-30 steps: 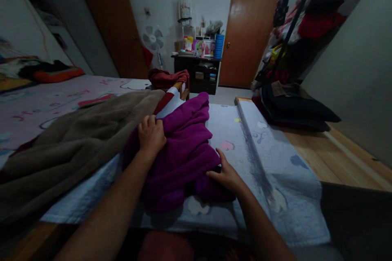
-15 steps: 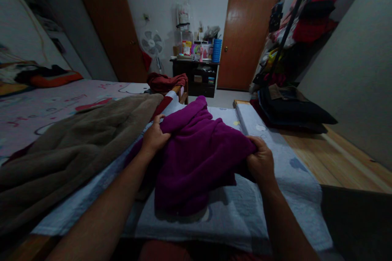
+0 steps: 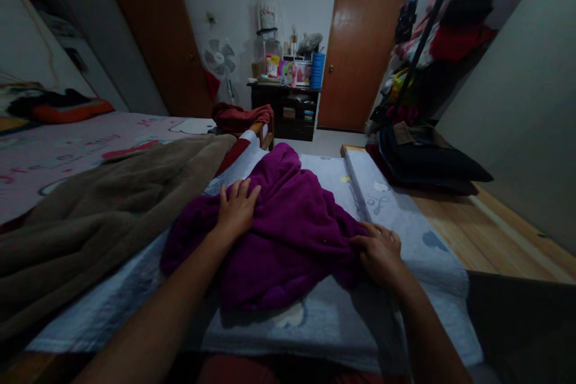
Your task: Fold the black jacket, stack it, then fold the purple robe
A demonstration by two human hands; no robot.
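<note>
I see the left hand (image 3: 236, 211) spread on purple fleece (image 3: 292, 231), but can't tell if the right hand (image 3: 380, 252) pinches it. Bedsheet lettering (image 3: 108, 141) blurs.

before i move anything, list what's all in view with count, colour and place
purple cloth: 1, purple, rumpled on the pale sheet
pale sheet: 1, grey-blue, patterned, beneath it
blanket: 1, grey-brown, left
bedsheet: 1, pink, printed, further left
bundle: 1, orange and black, far left
red cloth: 1, dull red, bed's far corner
fan: 1, white, back wall
cabinet: 1, black, back wall
small items: several, mixed, on cabinet, too dim to count
doors: 2, brown, either side of cabinet
pile: 1, mostly black, right
boards: count unclear, light brown, beneath pile
hanging things: several, red, black, others, upper right
left hand: 1, bare, on purple cloth
right hand: 1, bare, at its right edge
</note>
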